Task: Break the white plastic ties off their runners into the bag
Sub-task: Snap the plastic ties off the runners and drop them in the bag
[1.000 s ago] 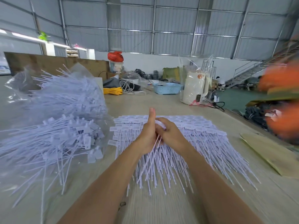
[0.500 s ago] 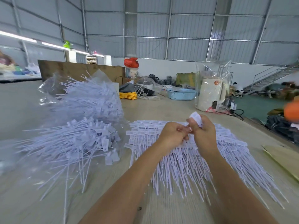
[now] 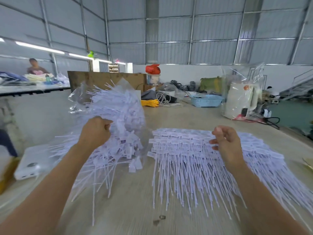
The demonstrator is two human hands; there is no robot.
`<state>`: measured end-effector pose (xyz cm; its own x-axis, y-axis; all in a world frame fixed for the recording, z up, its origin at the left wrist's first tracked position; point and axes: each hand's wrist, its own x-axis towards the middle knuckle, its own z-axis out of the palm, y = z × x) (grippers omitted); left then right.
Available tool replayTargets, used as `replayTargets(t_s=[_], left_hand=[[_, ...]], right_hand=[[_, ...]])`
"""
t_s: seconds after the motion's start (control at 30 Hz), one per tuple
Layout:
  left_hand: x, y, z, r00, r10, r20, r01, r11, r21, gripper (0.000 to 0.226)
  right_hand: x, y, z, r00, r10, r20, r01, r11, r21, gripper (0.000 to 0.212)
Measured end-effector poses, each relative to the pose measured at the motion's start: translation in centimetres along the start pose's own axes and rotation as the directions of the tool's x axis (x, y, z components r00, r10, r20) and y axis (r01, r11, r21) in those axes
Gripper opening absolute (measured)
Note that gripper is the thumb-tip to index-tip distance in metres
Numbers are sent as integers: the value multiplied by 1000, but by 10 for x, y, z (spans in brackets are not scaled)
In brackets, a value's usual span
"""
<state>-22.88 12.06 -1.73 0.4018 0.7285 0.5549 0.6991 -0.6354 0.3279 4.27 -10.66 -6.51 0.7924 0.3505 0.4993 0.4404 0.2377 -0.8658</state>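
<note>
Ties (image 3: 194, 160) between hands – left (image 3: 94, 131), right (image 3: 225, 141)

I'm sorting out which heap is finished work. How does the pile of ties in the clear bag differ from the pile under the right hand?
The ties in the clear bag lie tangled, pointing every way; the flat pile lies in neat rows, tags away from the person, tails toward them. The bagged heap mounds high; the other is spread low on the table. The left hand reaches the bagged heap; the right hand hovers over the flat pile. Both are white.

Two bare hands, left hand (image 3: 94, 131) and right hand (image 3: 225, 141); one clear plastic bag (image 3: 116, 102); one blue plastic basket (image 3: 205, 100); white plastic ties (image 3: 191, 160) too many to count
</note>
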Motion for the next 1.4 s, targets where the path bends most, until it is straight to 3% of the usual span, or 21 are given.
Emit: replayTargets(t_s=[0.07,0.13,0.23,0.43,0.53,0.6,0.67,0.77,0.93,1.0,1.13,1.23,1.3,1.37,1.4], left_hand=[[-4,-23,1,991,-62,121,35,976,213,41],[-10,-35,4,951,-211,228,101,904,415,41],[-14,-30,5,913,-329,240,195,872,450,39],[-4,45,-1,948,-263,182,123,825,551,36],[-4,102,14,986,-20,164,-50,910,412,34],[-6,135,33,968,163,190,-207,948,241,33],[-6,156,58,939,256,230,-282,956,87,37],[-1,167,93,918,257,301,-274,962,15,47],[4,161,130,932,128,339,-182,974,134,43],[0,155,140,960,146,240,-176,978,111,40],[-7,148,143,970,229,-78,-236,967,-99,28],[-8,149,135,929,277,-244,-347,882,-320,24],[-9,153,128,932,216,-291,-348,761,-548,24],[-8,158,123,968,69,-240,-236,568,-788,26],[-7,160,121,990,-8,-142,-125,423,-897,28]], right_hand=[[-2,0,2,1000,-6,18,6,1000,-28,8],[-3,0,2,999,-11,37,14,998,-61,11],[-4,-1,2,999,-18,36,22,995,-92,12],[-3,1,-8,999,-6,-37,0,990,-141,19],[2,6,-15,994,21,-109,-44,976,-214,24],[5,10,-18,989,29,-146,-70,956,-284,26],[6,14,-22,992,8,-124,-56,920,-388,30],[6,20,-28,999,-49,9,45,795,-605,40],[5,26,-33,984,-38,176,174,456,-873,42],[6,28,-33,983,-42,181,184,363,-913,39],[5,29,-34,985,-26,170,169,324,-931,43],[5,21,-37,984,-111,142,169,295,-941,47],[5,3,-37,945,-312,94,195,309,-931,50],[7,-16,-37,799,-601,10,248,314,-916,52],[8,-25,-38,704,-710,-24,263,291,-920,51]])
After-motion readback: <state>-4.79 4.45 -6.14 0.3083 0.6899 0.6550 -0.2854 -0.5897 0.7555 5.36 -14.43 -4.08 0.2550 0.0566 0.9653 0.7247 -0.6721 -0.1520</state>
